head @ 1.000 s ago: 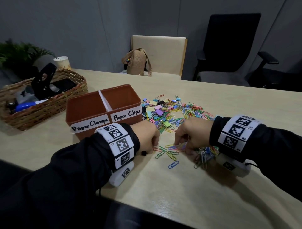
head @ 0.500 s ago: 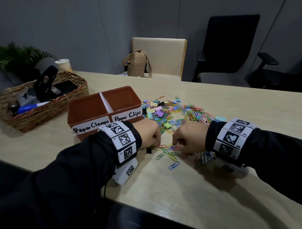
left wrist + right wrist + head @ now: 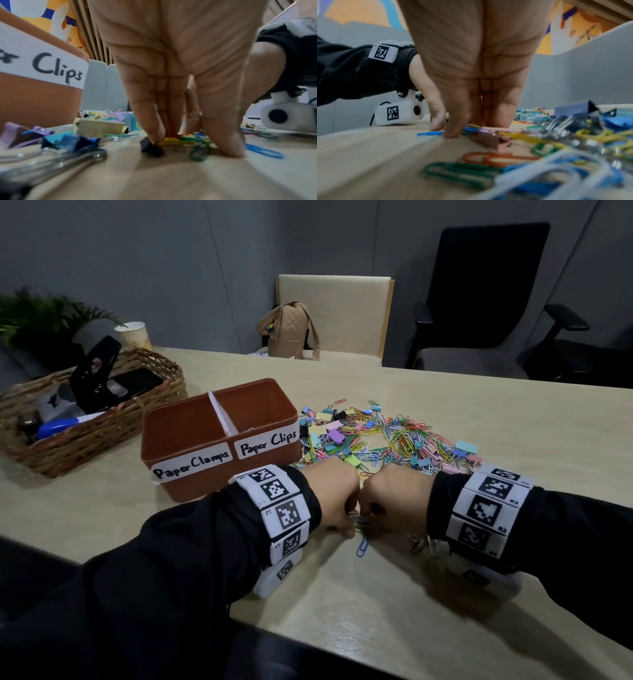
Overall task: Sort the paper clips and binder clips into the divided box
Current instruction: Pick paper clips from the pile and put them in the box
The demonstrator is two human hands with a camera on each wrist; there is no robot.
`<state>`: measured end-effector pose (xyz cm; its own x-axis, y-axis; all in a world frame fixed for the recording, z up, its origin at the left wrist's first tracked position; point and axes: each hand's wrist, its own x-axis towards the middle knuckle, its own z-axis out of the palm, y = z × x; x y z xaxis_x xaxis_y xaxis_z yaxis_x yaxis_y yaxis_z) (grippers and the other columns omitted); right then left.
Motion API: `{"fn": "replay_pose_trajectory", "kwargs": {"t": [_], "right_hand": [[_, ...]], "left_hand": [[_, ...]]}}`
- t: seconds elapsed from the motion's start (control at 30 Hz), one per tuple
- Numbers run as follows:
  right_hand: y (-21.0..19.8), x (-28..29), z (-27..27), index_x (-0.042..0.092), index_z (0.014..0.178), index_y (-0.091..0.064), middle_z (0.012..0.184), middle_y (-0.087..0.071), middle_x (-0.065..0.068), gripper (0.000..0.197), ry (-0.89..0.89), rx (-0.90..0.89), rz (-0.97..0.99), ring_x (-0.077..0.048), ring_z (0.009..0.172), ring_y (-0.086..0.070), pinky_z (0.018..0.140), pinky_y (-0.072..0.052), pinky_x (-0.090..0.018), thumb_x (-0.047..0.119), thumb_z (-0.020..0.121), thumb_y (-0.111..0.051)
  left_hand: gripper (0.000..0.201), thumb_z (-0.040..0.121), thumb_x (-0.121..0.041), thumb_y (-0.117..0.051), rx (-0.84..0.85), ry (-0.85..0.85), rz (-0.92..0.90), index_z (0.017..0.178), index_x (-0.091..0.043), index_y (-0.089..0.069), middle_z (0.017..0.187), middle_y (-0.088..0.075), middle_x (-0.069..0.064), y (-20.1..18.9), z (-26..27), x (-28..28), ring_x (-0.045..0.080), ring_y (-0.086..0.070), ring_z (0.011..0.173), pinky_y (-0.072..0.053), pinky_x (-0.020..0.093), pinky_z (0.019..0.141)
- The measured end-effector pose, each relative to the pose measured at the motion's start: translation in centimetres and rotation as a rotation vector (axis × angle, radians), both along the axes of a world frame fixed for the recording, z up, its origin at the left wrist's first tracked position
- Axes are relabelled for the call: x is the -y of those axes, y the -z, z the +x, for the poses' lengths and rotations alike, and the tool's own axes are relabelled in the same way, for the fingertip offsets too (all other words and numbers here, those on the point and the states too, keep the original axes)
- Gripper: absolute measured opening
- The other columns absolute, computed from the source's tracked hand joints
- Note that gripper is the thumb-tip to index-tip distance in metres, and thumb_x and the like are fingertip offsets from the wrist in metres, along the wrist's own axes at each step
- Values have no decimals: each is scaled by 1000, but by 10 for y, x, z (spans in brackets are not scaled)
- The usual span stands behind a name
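Between the two hands, on the table [image 3: 394, 604]: a small cluster of paper clips [image 3: 178, 140], yellow, green and blue wire, lying flat. The left hand [image 3: 334, 501] has fingers extended down, tips pressed onto the cluster; the right hand [image 3: 394, 501] likewise, fingertips [image 3: 452, 133] down on clips. Whether either hand actually pinches a clip cannot be told. The hands nearly touch, knuckle to knuckle.

Just below the hands: one blue clip [image 3: 362, 546], apart from the rest, long axis running toward the person and slightly leftward.

Beyond the hands: the main pile [image 3: 387, 440], mixed coloured paper clips and pastel binder clips. A black binder clip [image 3: 151, 146] sits against the left fingertips.

Beyond the left hand: the box [image 3: 191, 470], brown, divided in two, labelled "Paper Clamps" and "Paper Clips", long axis across the table.

Far left: a basket [image 3: 102, 433].
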<state>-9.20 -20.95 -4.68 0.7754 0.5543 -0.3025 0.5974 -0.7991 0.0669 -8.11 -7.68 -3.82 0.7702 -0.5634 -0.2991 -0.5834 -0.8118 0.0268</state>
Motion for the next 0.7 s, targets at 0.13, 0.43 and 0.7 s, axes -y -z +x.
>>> {"fn": "replay_pose_trajectory", "kwargs": {"t": [0.13,0.43,0.7], "right_hand": [[-1,2,-1,24,78,-61,84,-63,-4,10,-6,-16,9,-24,76,-48,62,-32,-25,17,86,-61],[-12,27,9,23,69,-60,78,-70,7,20,171,-28,314,-12,75,-60,69,-48,-28,8,82,-57],[-24,45,26,24,67,-58,76,-70,3,22,276,-44,410,-12,72,-60,67,-48,-28,16,77,-76]], "left_hand": [[16,78,-25,-73,2,11,-39,90,-14,-75,85,-68,4,-1,6,2,23,-63,83,-51,31,73],[13,78,-24,-70,-33,21,-87,87,-14,-73,83,-69,-4,6,12,-1,13,-57,73,-49,26,70],[11,82,-18,-65,-41,-92,-260,91,-25,-64,67,-55,-14,-11,13,-23,6,-56,69,-43,19,62]]}}
